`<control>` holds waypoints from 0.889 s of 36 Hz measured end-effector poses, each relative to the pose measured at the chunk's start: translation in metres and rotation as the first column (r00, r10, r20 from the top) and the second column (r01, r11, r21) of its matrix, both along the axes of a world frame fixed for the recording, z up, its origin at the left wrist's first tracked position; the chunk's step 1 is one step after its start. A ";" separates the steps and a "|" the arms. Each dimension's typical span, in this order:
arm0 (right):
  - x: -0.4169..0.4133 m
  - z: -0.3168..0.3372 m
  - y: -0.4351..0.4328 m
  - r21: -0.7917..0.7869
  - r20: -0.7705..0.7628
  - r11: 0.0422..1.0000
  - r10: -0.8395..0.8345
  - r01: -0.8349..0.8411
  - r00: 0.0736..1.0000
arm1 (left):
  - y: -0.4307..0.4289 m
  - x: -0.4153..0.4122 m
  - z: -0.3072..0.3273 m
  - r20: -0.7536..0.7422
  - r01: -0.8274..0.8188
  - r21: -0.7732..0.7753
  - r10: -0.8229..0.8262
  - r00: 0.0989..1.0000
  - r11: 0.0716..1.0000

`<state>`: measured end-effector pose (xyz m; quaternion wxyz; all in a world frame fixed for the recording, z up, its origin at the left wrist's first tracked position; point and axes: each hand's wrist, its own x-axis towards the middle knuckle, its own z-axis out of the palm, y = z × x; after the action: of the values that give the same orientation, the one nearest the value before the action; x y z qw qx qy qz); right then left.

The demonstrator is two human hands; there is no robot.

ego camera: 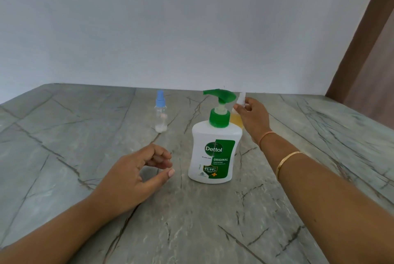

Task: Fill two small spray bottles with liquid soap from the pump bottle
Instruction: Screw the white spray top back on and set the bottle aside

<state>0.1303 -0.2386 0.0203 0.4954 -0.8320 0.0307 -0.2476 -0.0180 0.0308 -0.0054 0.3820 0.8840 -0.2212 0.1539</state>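
Observation:
A white Dettol pump bottle (214,153) with a green pump head stands upright in the middle of the grey stone counter (85,140). Behind it to the right stands a small spray bottle (237,122) holding amber liquid, mostly hidden by the pump bottle. My right hand (253,116) pinches its white spray cap. Farther left at the back stands a second small clear spray bottle (160,114) with a blue cap and a little white residue at its bottom. My left hand (140,174) hovers left of the pump bottle, fingers loosely curled, holding nothing.
A pale wall (170,29) runs along the counter's far edge. A brown door frame (362,50) rises at the right.

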 end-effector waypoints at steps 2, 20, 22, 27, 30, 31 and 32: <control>-0.001 -0.001 -0.001 0.012 -0.011 1.000 -0.022 0.022 1.000 | 0.000 0.000 0.000 0.001 0.001 -0.002 -0.001 1.000 1.000; -0.029 -0.015 -0.004 0.047 -0.083 0.992 -0.114 0.119 0.990 | -0.001 -0.002 -0.001 0.015 -0.040 0.009 0.040 0.999 0.999; -0.041 -0.014 -0.005 0.044 -0.095 0.990 -0.127 0.132 0.987 | -0.002 -0.002 -0.001 0.027 -0.082 0.015 0.082 0.996 0.996; -0.078 -0.013 -0.006 -0.029 -0.169 0.994 -0.106 0.103 0.980 | -0.002 -0.002 -0.002 0.026 -0.167 -0.027 0.167 0.986 0.986; -0.104 -0.011 -0.007 -0.049 -0.221 0.998 -0.040 0.030 0.975 | -0.003 -0.002 -0.003 0.015 -0.194 -0.056 0.196 0.981 0.979; -0.113 -0.009 -0.007 -0.043 -0.239 0.999 -0.018 0.007 0.971 | -0.003 -0.003 -0.003 0.014 -0.202 -0.063 0.204 0.979 0.977; -0.121 -0.008 -0.008 -0.039 -0.255 0.999 0.005 -0.016 0.967 | -0.003 -0.003 -0.003 0.012 -0.211 -0.071 0.212 0.977 0.975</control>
<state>0.0092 -0.2463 0.0124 0.4717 -0.8670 0.0848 -0.1365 -0.0208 0.0276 -0.0082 0.3916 0.8872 -0.1242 0.2099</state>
